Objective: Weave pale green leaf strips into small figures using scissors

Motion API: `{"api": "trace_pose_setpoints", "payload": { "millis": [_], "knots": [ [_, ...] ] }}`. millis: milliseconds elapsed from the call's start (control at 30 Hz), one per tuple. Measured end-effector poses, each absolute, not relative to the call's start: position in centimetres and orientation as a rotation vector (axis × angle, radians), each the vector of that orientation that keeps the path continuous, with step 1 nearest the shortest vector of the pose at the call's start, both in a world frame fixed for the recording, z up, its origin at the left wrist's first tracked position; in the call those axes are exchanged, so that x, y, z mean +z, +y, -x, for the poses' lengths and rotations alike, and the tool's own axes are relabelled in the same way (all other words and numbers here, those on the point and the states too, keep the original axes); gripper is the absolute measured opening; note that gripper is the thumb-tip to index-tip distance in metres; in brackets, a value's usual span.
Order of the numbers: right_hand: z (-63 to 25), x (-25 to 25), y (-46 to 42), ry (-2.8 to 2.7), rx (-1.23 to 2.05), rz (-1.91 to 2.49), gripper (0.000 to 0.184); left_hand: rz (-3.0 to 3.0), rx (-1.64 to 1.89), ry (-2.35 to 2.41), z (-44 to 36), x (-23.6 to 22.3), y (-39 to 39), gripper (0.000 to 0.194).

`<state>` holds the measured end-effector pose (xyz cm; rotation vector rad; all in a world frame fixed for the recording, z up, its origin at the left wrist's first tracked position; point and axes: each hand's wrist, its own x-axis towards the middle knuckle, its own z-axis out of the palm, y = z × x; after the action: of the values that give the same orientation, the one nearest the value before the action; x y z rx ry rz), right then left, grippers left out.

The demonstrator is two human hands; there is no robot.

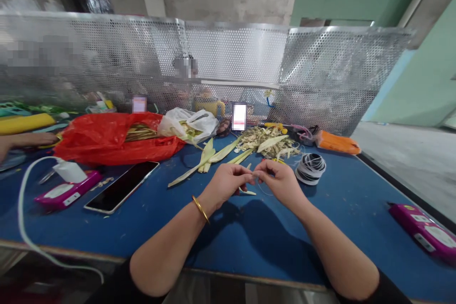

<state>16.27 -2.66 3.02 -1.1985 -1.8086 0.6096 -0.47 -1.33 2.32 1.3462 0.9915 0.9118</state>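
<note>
My left hand (229, 181), with a gold bangle at the wrist, pinches thumb to finger just above the blue table. Fingertip to fingertip with it, my right hand (276, 178) is pinched closed too. A thin pale thread (262, 191) loops down from between the fingers, and a bit of pale husk (248, 193) shows under them. What exactly sits in the pinch is too small to make out. Just beyond lie pale green husk leaves (210, 156) and a heap of dry husk scraps (265, 140). A spool of black and white thread (310, 169) stands right of my right hand.
A black-screened phone (123, 187) and a magenta power strip (69, 192) with a white charger and cable lie left. Behind are a red plastic bag (96, 137), a white bag (190, 123) and a perforated metal screen (235, 52). Another person's hand (32, 140) reaches in left.
</note>
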Motion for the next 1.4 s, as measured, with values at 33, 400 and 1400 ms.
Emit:
{"api": "trace_pose_setpoints", "payload": {
  "millis": [33, 400, 1400],
  "knots": [
    [-16.2, 2.9, -2.6, -1.803, 0.622, 1.189, 0.019, -1.334, 0.923, 0.993, 0.5, 2.3, -1.3, 0.012],
    [-16.2, 2.6, -2.7, -1.807, 0.521, 1.17, 0.011, -1.317, 0.882, 1.038, 0.3, 2.4, -1.3, 0.014],
    [-17.6, 1.5, -0.5, -1.513, 0.756, 1.264, 0.015, -2.306, 0.412, 1.407, 2.6, 2.1, 0.6, 0.024]
  ]
}}
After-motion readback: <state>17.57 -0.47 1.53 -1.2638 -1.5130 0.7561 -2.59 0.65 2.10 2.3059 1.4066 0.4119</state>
